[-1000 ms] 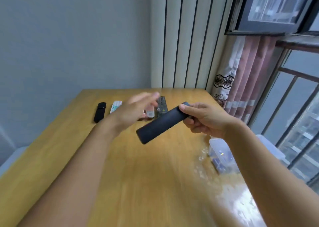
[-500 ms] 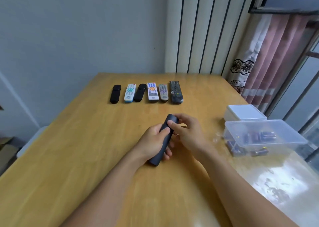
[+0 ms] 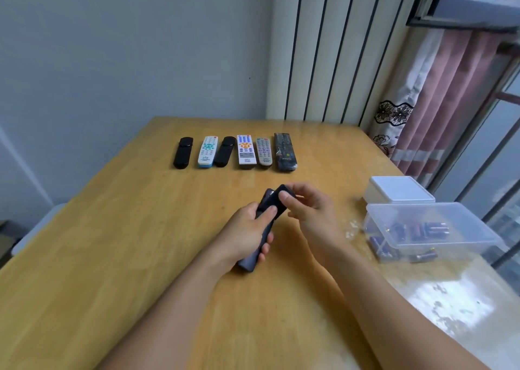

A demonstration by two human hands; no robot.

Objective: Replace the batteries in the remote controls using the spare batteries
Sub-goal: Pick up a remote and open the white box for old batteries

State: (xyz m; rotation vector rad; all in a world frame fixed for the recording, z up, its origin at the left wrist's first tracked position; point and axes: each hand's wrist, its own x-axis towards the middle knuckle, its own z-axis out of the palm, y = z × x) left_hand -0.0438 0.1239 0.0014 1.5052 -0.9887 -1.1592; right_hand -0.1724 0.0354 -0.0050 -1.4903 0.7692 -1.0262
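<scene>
Left hand [image 3: 247, 234] grips dark remote [image 3: 260, 237], right hand [image 3: 305, 209] pinches its lifting battery cover [image 3: 281, 198]; forced prying could snap the tab or fling the cover.

Both bare forearms reach forward from the lower edge of the view and converge near the middle. The left hand [image 3: 247, 233] is curled closed around what it holds, thumb lying on top and pointing away, fingertips showing from beneath on the right side. The right hand [image 3: 308, 210] sits just beside it, slightly farther forward, wrist bent inward, thumb and forefinger pinched together while the other fingers curl loosely underneath
</scene>
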